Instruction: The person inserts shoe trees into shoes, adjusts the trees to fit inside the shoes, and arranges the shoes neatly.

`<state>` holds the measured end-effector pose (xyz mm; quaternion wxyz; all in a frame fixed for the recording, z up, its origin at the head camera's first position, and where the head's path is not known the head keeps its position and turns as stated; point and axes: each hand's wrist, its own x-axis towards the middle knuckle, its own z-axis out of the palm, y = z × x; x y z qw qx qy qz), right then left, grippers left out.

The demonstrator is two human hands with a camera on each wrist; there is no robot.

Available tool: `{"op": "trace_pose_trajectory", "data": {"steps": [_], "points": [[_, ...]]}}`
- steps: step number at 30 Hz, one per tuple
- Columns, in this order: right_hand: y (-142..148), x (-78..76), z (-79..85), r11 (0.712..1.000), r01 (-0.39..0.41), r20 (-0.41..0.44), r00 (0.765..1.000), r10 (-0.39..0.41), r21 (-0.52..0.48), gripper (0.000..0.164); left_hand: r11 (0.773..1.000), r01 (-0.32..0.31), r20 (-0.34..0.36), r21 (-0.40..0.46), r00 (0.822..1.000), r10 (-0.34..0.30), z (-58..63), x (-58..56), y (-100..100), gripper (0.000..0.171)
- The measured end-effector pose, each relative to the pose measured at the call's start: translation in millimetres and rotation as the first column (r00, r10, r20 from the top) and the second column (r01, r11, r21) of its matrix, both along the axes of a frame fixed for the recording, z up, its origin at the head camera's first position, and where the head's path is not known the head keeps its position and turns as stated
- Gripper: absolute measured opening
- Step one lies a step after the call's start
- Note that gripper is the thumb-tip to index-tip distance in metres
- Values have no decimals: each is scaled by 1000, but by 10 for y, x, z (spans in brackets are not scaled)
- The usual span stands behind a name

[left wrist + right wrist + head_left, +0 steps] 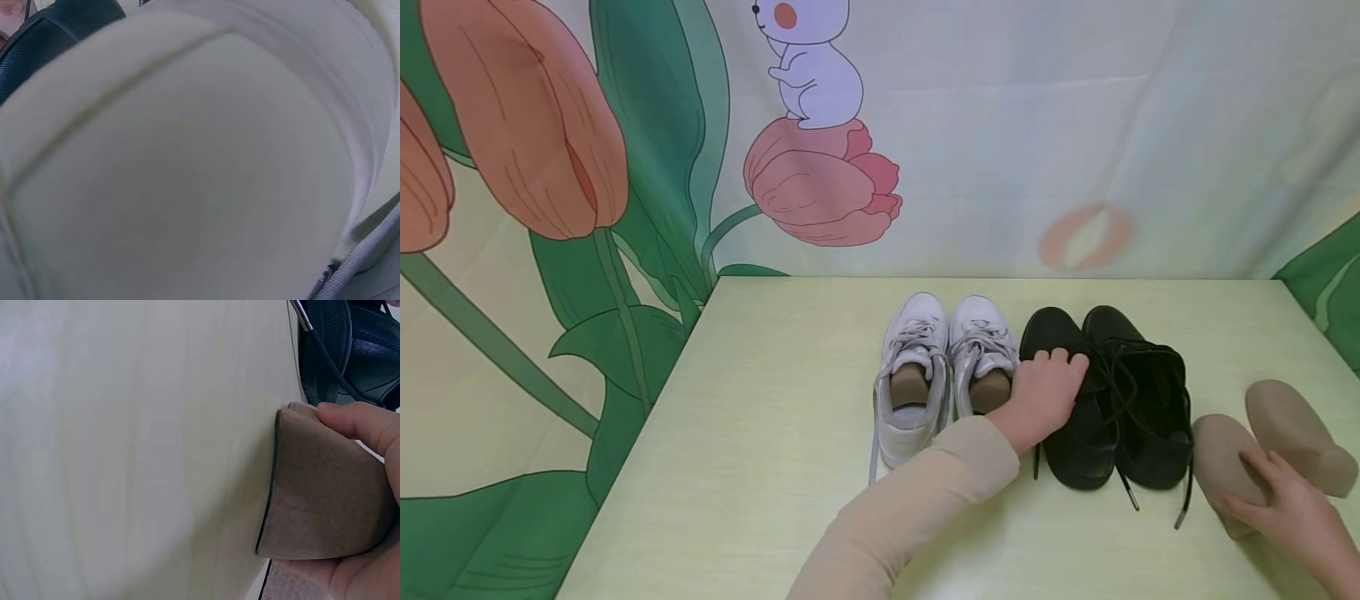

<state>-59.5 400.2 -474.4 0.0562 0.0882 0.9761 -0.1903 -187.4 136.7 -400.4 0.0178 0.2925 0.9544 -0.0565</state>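
My left hand (pixel 1047 392) grips the left black lace-up shoe (pixel 1078 450) by its upper, near the tongue, with fingers curled over it. Close on its right sits the other black shoe (pixel 1153 454), toe pointing away. At the right, my right hand (pixel 1292 512) holds a beige foot-shaped shoe insert (pixel 1221 450), thumb on one side and fingers on the other. The right wrist view shows the blunt end of this insert (pixel 325 487) between thumb and fingers. A second beige insert (pixel 1285 421) lies just beyond it. In the left wrist view a pale surface hides the hand.
Left of the black shoes stand two white sneakers, the left one (pixel 898 437) and the right one (pixel 973 321), with brown inserts inside. Black laces (pixel 1186 496) trail onto the pale tabletop (pixel 737 450). A printed cloth (pixel 970 167) hangs behind the table.
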Motion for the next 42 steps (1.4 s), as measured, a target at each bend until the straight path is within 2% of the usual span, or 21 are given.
{"op": "trace_pose_trajectory", "data": {"steps": [6, 10, 14, 20, 23, 26, 30, 33, 36, 42], "points": [[16, -9, -13, 1000, 12, 4, 1000, -12, -8, 89, 1000, -20, 28, -13, 999, 20, -1, -17, 24, 23], [16, -8, -33, 1000, 21, -5, 1000, -21, -12, 89, 1000, -9, 13, 6, 1000, 9, -8, -20, 7, 27], [0, -5, -33, 1000, 28, -12, 1000, -28, -14, 88, 999, 25, 16, 40, 1000, -26, -6, -22, -32, 35], [-16, -9, -1, 999, 27, -21, 999, -28, -31, 86, 993, 106, 84, 45, 990, -109, 47, -38, -96, 39], [-18, -12, 13, 999, 22, -27, 999, -23, -34, 86, 987, 159, 125, 14, 979, -160, 87, -47, -126, 37], [-19, -9, 20, 999, 20, -34, 999, -21, -35, 86, 977, 205, 158, -55, 968, -195, 114, -42, -150, 38], [-23, -10, 28, 999, 26, -24, 999, -27, -38, 87, 960, 239, 169, -149, 962, -213, 117, -29, -170, 39], [-29, -13, 34, 999, 22, -26, 999, -23, -34, 86, 952, 245, 167, -185, 962, -215, 103, -21, -173, 40], [-37, -14, 38, 999, 16, -39, 999, -17, -28, 84, 951, 245, 159, -191, 963, -216, 81, -19, -168, 43], [-37, -11, 40, 999, 30, -32, 999, -31, -34, 85, 958, 247, 113, -147, 966, -232, 52, -39, -164, 47]]}}
